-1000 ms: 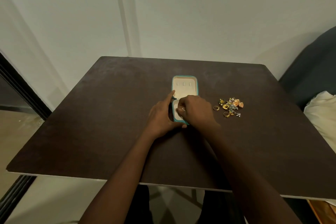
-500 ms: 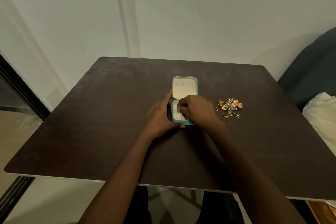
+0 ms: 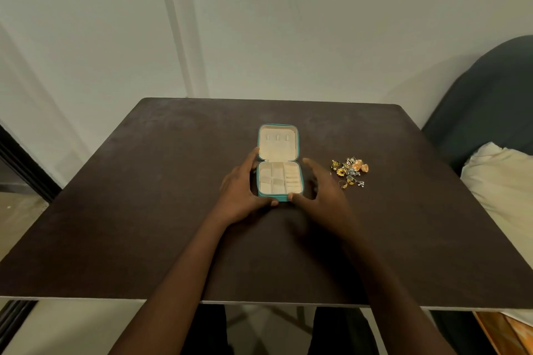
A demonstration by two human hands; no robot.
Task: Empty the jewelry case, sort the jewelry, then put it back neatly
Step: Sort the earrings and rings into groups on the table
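Observation:
A small teal jewelry case (image 3: pixel 279 179) lies open in the middle of the dark table (image 3: pixel 144 210), its cream lid (image 3: pixel 277 145) tipped back. I see no jewelry in its cream compartments. My left hand (image 3: pixel 242 193) holds the case's left side, index finger along the wall and thumb on the front edge. My right hand (image 3: pixel 323 193) is just right of the case, fingers spread and blurred, thumb tip at the front edge. A heap of gold and silver jewelry (image 3: pixel 349 170) lies on the table right of that hand.
The table's near edge (image 3: pixel 259 302) runs across the bottom of the view. A white wall stands behind the far edge. A dark chair (image 3: pixel 490 95) with a cream cushion (image 3: pixel 501 190) stands at the right.
My right hand has come out of the case's lower half and moved to its right side, uncovering the compartments. My left hand has stayed on the case's left side.

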